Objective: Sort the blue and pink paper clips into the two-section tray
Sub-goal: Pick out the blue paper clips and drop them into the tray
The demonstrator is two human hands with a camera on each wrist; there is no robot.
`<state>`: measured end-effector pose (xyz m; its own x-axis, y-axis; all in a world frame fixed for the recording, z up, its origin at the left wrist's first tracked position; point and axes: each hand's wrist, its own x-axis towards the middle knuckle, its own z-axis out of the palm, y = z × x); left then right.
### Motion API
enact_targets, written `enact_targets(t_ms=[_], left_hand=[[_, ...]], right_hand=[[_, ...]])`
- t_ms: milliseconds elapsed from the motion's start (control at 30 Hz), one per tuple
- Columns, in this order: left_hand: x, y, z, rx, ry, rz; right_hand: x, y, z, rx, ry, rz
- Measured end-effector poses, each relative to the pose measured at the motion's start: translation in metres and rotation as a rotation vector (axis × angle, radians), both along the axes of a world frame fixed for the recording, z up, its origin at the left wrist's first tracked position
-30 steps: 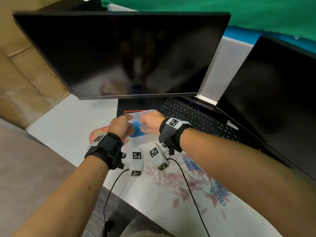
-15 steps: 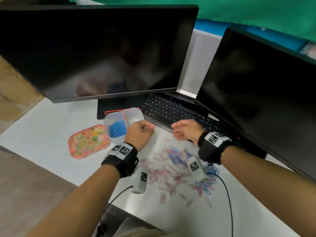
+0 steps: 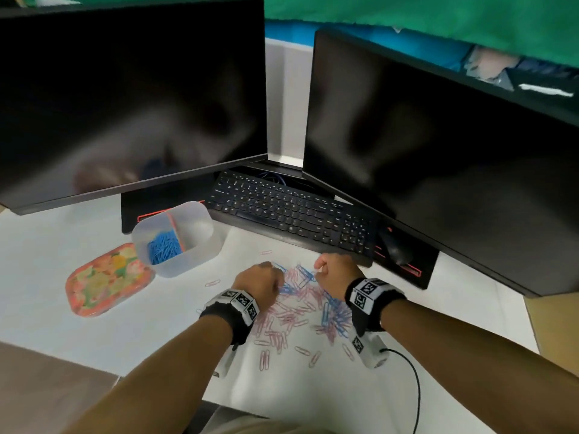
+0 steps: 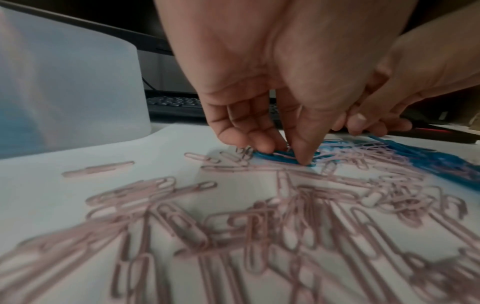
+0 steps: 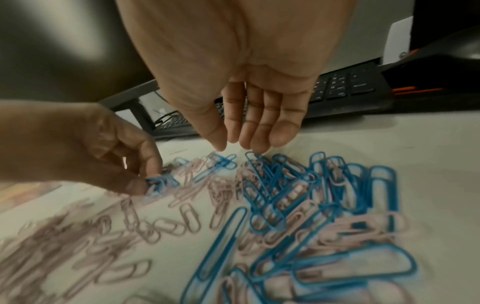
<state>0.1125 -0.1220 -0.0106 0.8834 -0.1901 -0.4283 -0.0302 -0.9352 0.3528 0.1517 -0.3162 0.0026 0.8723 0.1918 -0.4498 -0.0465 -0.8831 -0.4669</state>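
Note:
A clear two-section tray [image 3: 200,245] stands at the left of the desk, with blue clips [image 3: 163,249] in its left section. A mixed pile of pink paper clips [image 3: 283,314] and blue paper clips [image 3: 336,314] lies on the white desk in front of me. My left hand [image 4: 283,156] is down on the pile's far left part, thumb and fingers pinching a small bunch of blue clips [image 5: 162,182]. My right hand [image 5: 236,147] hangs over the pile's far edge. Its fingers are nearly straight, with the tips just at a blue clip [image 5: 250,157] and nothing pinched between them.
A black keyboard [image 3: 291,208] lies just behind the pile, with a mouse [image 3: 394,245] at its right end. Two dark monitors [image 3: 131,98] stand behind. A floral pink lid [image 3: 106,280] lies left of the tray. A black cable [image 3: 413,383] runs from my right wrist.
Both hands have come back from the tray's blue section to the pile on the desk. The left hand has pinched blue clips, and the head view has swung right.

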Motion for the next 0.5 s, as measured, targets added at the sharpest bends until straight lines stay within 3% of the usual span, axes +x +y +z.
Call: enact_targets(t_ms=[233, 500], left_hand=[[-0.007, 0.011, 0.003, -0.132, -0.013, 0.186], [-0.004, 0.038, 0.009, -0.285, -0.003, 0.462]], right_hand=[[0.0, 0.015, -0.006, -0.1, -0.105, 0.125], [0.0, 0.008, -0.013, 0.086, 0.024, 0.09]])
